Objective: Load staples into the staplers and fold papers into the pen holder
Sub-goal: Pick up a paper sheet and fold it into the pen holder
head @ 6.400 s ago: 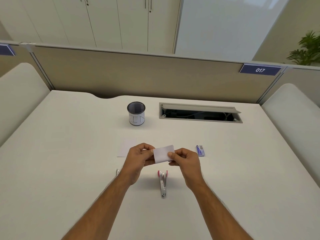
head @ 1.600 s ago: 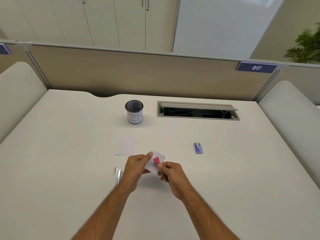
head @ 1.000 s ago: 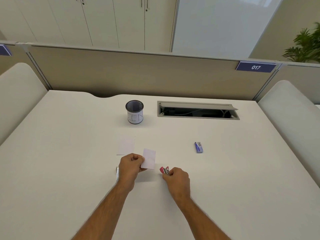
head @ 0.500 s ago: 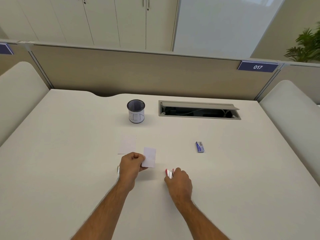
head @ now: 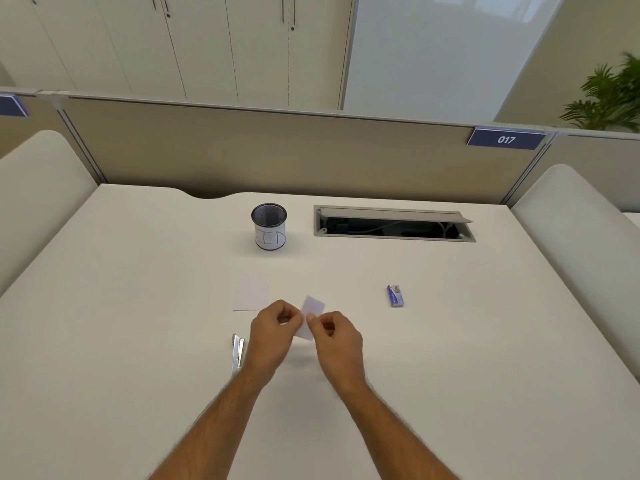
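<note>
Both hands pinch a folded paper [head: 310, 318] above the desk [head: 138, 306]: left hand [head: 273, 336], right hand [head: 337, 341]. It hangs well in front of the pen holder [head: 269, 226], beside a stapler [head: 238, 353].

A small folded white paper [head: 311, 317] is pinched between left hand [head: 273, 337] and right hand [head: 337, 341]. A silver stapler [head: 237, 353] lies just left of the left hand; the mesh pen holder [head: 269, 226] stands upright well beyond.

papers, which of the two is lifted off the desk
The folded paper, pinched between the left hand and right hand. The other paper lies flat on the desk, beyond the left hand.
</note>
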Available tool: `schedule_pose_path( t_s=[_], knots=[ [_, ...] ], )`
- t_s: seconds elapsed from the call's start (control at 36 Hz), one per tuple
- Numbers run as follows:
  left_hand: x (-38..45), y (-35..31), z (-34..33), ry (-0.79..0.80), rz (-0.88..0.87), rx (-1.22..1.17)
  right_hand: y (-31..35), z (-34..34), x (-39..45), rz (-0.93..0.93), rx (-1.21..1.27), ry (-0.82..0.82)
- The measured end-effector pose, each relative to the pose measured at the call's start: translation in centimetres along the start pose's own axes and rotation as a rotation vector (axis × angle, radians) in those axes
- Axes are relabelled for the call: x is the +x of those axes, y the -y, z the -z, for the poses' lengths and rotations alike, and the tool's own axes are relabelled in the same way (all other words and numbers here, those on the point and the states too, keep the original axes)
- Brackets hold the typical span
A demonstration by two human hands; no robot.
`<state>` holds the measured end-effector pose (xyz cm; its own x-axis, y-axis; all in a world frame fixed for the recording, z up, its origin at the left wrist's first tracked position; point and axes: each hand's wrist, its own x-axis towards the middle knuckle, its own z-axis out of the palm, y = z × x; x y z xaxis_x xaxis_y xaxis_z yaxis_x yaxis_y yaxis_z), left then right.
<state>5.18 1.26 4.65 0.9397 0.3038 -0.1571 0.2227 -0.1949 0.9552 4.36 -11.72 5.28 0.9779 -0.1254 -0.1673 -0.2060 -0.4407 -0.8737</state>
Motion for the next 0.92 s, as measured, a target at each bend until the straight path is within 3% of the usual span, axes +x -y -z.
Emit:
schedule_pose_path(
  t_s=[0.14, 0.25, 0.39, 0.56, 0.92],
  knots=[
    [-0.7, -0.7, -0.5, 0.125, -0.217, 0.147, 1.1, 0.4, 0.5, -0.158, 0.419, 0.056],
    [-0.9, -1.1, 0.0, 0.148, -0.219, 0.127, 1.3, 0.9, 1.1, -0.236, 0.55, 0.042],
    [-0.8, -1.7, 0.6, 0.085, -0.068, -0.056, 1.9, 1.9, 1.3, -0.243, 0.598, 0.068],
    [-0.8, -2.0, 1.0, 0.012, -0.049, -0.116, 2.0, 2.7, 1.1, -0.197, 0.584, 0.102],
    [-1.4, -3.0, 1.1, 0.02, -0.04, -0.119, 1.8, 2.9, 1.4, -0.139, 0.586, 0.09]
  ],
)
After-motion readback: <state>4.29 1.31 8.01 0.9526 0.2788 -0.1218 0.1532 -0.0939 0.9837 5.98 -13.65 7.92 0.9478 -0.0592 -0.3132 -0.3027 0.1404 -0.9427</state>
